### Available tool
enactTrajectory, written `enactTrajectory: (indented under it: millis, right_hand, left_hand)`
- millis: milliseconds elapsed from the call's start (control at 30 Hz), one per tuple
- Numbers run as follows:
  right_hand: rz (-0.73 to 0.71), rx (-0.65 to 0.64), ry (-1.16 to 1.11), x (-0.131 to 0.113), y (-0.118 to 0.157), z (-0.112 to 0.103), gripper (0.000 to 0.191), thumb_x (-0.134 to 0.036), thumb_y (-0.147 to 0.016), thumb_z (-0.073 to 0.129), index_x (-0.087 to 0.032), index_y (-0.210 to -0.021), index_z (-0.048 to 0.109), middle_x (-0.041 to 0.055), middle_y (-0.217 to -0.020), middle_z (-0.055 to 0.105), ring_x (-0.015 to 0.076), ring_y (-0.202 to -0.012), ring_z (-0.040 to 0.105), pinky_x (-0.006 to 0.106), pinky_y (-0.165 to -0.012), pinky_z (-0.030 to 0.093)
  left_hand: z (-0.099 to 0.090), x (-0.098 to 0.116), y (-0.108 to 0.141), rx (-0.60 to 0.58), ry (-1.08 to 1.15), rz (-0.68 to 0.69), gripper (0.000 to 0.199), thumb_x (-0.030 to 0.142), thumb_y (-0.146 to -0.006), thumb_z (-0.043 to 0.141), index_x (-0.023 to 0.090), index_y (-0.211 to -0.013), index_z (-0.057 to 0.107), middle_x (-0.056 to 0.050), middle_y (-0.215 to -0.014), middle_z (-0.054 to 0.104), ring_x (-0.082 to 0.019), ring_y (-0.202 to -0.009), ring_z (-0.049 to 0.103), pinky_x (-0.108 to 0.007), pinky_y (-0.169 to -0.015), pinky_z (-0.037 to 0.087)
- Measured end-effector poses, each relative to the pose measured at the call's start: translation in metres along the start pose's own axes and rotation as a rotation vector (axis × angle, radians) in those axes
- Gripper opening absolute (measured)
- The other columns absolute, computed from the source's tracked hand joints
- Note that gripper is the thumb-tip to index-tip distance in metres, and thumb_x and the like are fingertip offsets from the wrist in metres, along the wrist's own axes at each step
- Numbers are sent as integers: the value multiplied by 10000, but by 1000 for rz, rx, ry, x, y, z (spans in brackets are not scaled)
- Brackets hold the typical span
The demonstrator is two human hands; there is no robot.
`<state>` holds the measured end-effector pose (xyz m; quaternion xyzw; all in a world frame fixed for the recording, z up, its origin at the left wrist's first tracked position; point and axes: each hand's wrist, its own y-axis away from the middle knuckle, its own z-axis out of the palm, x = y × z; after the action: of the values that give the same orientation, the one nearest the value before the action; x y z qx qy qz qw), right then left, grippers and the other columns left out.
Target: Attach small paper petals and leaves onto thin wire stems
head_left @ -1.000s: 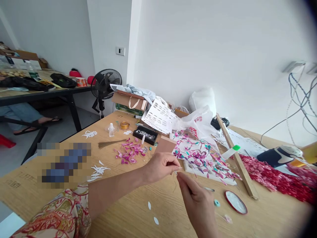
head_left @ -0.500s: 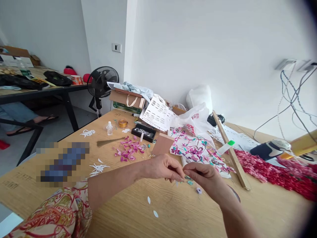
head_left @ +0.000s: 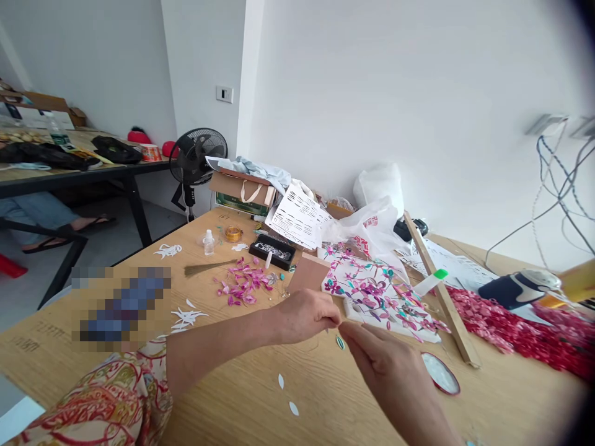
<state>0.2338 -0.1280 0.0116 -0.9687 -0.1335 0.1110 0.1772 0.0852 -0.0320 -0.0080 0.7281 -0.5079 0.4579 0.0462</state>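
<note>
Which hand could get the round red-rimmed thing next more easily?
Probably the right hand: it's closer to the round red-rimmed thing. The left hand would likely reach past it. Both grips look closed.

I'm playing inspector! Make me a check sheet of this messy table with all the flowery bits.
Surface: pale wooden table, writing near its left edge; spills: nothing seen.
Things: two white leaf-shaped pieces lie in front; a green-edged piece is near the fingertips.
Clutter: pink petals, small bottle, plastic bag, wooden strip, red heap.
Left hand: fingers pinched; anything held is too small to tell.
Right hand: fingertips close to the left hand's; hold unclear.
Cables: tangled cables hang on the wall at right.
Surroundings: black fan; someone's legs under another table.
</note>
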Motion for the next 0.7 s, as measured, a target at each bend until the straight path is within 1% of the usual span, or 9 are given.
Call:
enactTrajectory:
  millis: [67,167,233,300,400,500,600,667,700]
  right_hand:
    - [-1,-75,-83,11,-6,-10,304,-315,-860,378,-227,-719,633,0,-563,586,113,-494,517,198,-462,354]
    - [70,-141,-331,29,-10,-8,275,-347,-843,428,-212,-726,637,2,-627,614,132,-574,546,211,-507,400]
    - [138,-110,-480,34,-9,4,283,-375,-826,454,-196,-705,635,7,-644,620,141,-597,548,215,-517,417]
    - [184,-52,-545,32,-4,19,282,-381,-818,465,-187,-707,637,11,-656,627,145,-606,550,217,-526,427]
    - [203,47,-490,19,5,38,274,-366,-819,463,-182,-734,647,14,-647,641,146,-593,569,210,-522,434]
    - [176,125,-336,4,11,38,271,-340,-834,438,-187,-771,653,15,-620,648,140,-564,587,200,-504,430]
    - [102,97,-169,-3,11,20,302,-310,-850,394,-195,-749,654,25,-639,650,133,-534,577,211,-493,416]
    - [77,47,-126,1,6,5,302,-300,-848,392,-201,-748,659,28,-660,651,133,-536,568,221,-500,412]
    - [79,16,-141,5,2,-2,289,-300,-843,404,-204,-757,663,25,-669,653,134,-548,568,223,-509,414]
  left_hand:
    - [0,2,1,-84,131,-4,91,95,-735,558,119,-696,637,-15,-700,574,-95,-667,515,-193,-634,394]
    - [-1,4,3,-131,479,-151,47,131,-708,591,117,-686,630,6,-658,546,-64,-550,498,-180,-541,399]
    - [0,3,4,-81,666,-257,69,183,-688,621,114,-681,622,22,-600,523,-52,-497,477,-171,-494,386]
    - [1,0,4,11,745,-301,111,220,-675,639,111,-677,616,31,-546,510,-50,-481,469,-167,-485,379]
    - [3,-6,3,135,686,-301,115,226,-691,620,112,-683,614,38,-520,493,-50,-469,454,-168,-477,376]
    - [4,-7,2,205,421,-234,82,169,-714,584,119,-664,624,30,-569,501,-53,-501,460,-171,-504,372]
    - [2,-3,4,156,156,-130,111,118,-731,553,128,-666,643,9,-620,535,-74,-589,487,-181,-576,374]
    - [0,1,5,61,132,-93,114,102,-731,550,132,-685,650,2,-649,551,-83,-637,500,-183,-612,379]
    - [0,3,6,7,182,-100,108,101,-729,553,132,-694,650,1,-664,553,-79,-631,500,-181,-608,384]
